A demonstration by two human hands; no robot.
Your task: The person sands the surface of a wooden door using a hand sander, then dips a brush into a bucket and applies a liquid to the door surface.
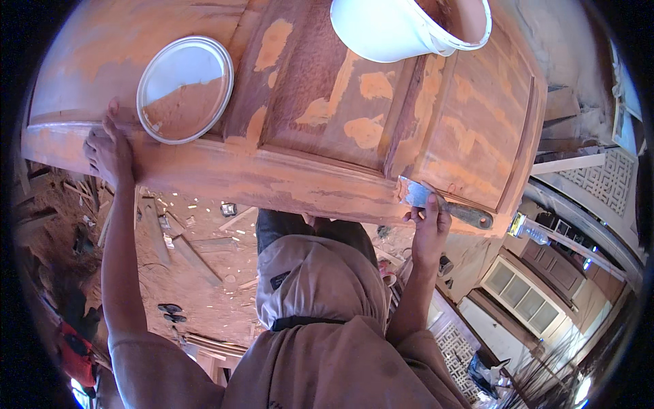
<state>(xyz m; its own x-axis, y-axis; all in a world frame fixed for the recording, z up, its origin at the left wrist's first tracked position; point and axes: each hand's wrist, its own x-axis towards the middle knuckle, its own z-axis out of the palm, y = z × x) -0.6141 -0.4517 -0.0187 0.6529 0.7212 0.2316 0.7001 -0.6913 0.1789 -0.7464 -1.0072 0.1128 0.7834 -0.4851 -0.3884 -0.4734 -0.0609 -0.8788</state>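
Note:
A large wooden door panel (327, 146), smeared with patches of orange-brown filler, lies in front of me. On its near edge at the left rests my left hand (110, 151), fingers apart and holding nothing. My right hand (430, 221) is closed round a putty knife (470, 216) with a dark handle. The knife's blade carries filler and is at the panel's near edge on the right. A round white lid (184, 71), partly coated in filler, lies on the panel right of my left hand. Farther back stands a white bucket (388, 31) with brownish filler inside.
Wood offcuts (194, 259) and shavings litter the floor below the panel. A pair of dark sandals (172, 312) is at lower left. A clear bottle (535, 234) sits past the panel's right end. Framed window panels (521, 293) and a lattice board (603, 180) stand at the right.

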